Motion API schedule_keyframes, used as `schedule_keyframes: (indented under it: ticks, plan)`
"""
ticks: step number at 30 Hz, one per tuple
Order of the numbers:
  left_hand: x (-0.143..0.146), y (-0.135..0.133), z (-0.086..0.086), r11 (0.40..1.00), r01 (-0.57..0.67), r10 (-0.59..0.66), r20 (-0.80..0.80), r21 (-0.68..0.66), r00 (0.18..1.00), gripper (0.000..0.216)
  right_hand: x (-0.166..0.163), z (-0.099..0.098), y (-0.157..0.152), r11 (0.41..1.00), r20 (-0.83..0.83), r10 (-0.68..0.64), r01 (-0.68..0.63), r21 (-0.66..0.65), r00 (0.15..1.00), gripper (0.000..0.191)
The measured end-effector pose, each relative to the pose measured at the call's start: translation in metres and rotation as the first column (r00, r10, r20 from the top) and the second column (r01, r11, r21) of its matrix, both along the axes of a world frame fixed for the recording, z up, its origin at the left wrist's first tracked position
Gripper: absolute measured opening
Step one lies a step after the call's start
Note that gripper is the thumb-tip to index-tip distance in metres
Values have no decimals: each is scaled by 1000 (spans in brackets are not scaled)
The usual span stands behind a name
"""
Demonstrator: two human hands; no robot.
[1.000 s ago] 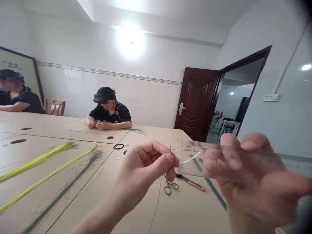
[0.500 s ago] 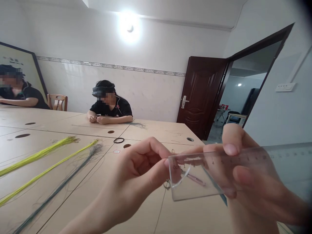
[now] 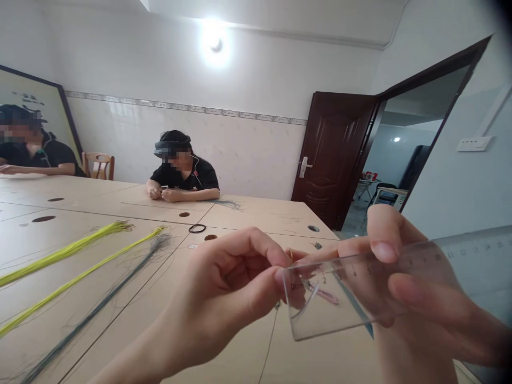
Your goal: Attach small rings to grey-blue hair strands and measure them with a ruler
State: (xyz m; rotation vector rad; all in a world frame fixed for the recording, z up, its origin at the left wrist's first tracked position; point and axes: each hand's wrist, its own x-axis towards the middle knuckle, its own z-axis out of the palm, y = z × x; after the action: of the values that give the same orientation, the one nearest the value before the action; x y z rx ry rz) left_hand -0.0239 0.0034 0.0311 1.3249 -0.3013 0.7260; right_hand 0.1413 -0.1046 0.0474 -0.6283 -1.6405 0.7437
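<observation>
My right hand [image 3: 420, 288] grips a clear plastic ruler [image 3: 308, 317] between thumb and fingers, its centimetre marks facing me. At the ruler's zero end, my left hand [image 3: 240, 282] is closed in a pinch, thumb and forefinger touching the corner. A small thin loop [image 3: 290, 257] pokes up at those fingertips. What else the pinch holds is hidden. Through the ruler I see a slim pink object [image 3: 328, 296] on the table, its kind unclear, and part of a grey-green strand bundle [image 3: 352, 298].
Yellow cord bundles [image 3: 72, 253] and a grey-green strand bundle [image 3: 116, 296] lie at left on the wooden table [image 3: 224, 352]. A black ring [image 3: 197, 229] sits near round table holes. Two people sit across, one [image 3: 184, 170] facing me. A brown door [image 3: 336, 154] stands open.
My view has shifted slightly. The ruler's zero end has dipped a little, so the ruler slants more. Both hands keep their grips.
</observation>
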Motion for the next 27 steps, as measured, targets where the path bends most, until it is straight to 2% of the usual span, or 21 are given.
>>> schedule_keyframes:
  ticks: [7, 13, 27]
  plan:
    - [-1, -1, 2, 1000, -29, 29, -11, 6, 1000, 12, 0, 0, 1, 1000, 1, -26, 26, -1, 1000, 4]
    - [0, -1, 3, 1000, 9, -9, -11, -21, 1000, 11, 1, -2, 1, 1000, 9, -12, 12, 4, 1000, 4]
    - [-3, -2, 2, 1000, 22, -22, -1, -2, 1000, 13, -1, -2, -2, 997, 36, -73, 74, -3, 997, 5]
